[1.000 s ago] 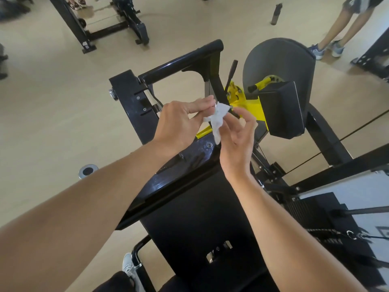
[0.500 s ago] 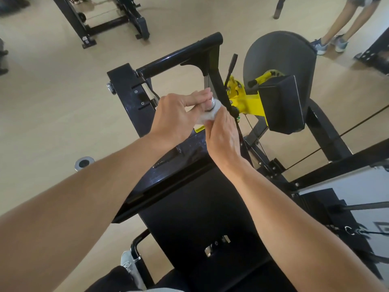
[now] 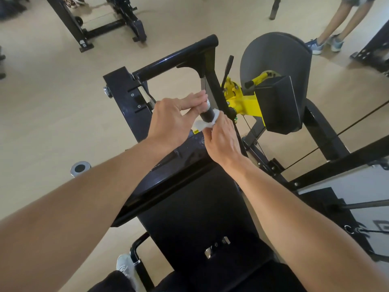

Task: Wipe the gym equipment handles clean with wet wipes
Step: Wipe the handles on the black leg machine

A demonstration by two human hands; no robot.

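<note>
A short black handle with a silver collar at its far end juts from the black and yellow gym machine. A white wet wipe is wrapped around the near part of this handle. My right hand pinches the wipe from the right and below. My left hand sits on the left of the handle, fingers stretched toward the silver collar and touching the handle and the wipe's left edge. A long black bar handle runs across the machine's far end.
A grey padded roller and yellow bracket stand right of the handle. Another person's legs are at the top right, a dark bottle on the floor near them. Other machine frames stand at the top left.
Both hands moved forward from holding the wipe in the air onto the short handle. The wipe now wraps the handle, and has slid toward me, baring the black grip and silver collar.
</note>
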